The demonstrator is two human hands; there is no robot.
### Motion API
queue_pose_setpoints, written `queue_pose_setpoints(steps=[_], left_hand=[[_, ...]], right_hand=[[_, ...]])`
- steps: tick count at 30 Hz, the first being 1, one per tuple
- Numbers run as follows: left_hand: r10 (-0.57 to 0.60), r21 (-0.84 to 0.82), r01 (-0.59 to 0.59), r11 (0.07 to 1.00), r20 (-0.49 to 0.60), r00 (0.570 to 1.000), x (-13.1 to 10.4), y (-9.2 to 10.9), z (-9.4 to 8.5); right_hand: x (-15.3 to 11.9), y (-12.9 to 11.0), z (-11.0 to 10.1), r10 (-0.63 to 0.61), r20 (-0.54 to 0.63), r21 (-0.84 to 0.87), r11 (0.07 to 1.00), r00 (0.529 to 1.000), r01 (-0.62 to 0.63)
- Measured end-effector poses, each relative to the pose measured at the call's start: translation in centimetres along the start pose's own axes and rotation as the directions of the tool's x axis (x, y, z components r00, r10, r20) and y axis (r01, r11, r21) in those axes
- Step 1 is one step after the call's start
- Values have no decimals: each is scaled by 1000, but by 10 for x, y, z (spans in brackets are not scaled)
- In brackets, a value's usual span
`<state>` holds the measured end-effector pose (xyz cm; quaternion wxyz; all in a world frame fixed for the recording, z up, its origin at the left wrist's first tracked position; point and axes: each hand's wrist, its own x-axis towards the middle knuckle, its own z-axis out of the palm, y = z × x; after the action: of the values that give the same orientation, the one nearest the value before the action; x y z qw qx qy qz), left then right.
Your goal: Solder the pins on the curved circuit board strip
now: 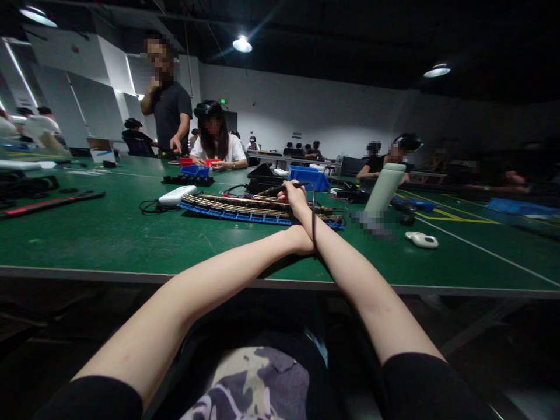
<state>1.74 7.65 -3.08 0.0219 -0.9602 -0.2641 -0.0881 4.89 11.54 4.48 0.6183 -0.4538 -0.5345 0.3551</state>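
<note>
My right hand (pixel 294 196) is closed around a soldering iron (pixel 272 191), a black pen-shaped tool pointing left. From its back end a black cable (pixel 314 213) loops over my right wrist and down. Below the tool lies a long, slightly curved blue strip (pixel 238 216) carrying rows of brass-coloured rods or wires, with some red wire on it. My left hand (pixel 303 239) rests on the table by the strip's near edge, crossed under my right forearm. Its fingers are hidden behind that forearm.
Right of the strip stands a pale green bottle (pixel 384 189), with a small white object (pixel 421 240) nearer me. A white box (pixel 177 195) with a black cord lies left. Beyond are blue bins (pixel 310 177). Several people sit or stand around the green table (pixel 109 245).
</note>
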Motion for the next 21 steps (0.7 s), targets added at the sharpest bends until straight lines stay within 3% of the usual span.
queue_pose_setpoints(steps=[21], left_hand=[[6,-14,-6,1000,-41,999,4,-10,12]], right_hand=[[-3,-2,1,10,21,14,1000,1000,-10]])
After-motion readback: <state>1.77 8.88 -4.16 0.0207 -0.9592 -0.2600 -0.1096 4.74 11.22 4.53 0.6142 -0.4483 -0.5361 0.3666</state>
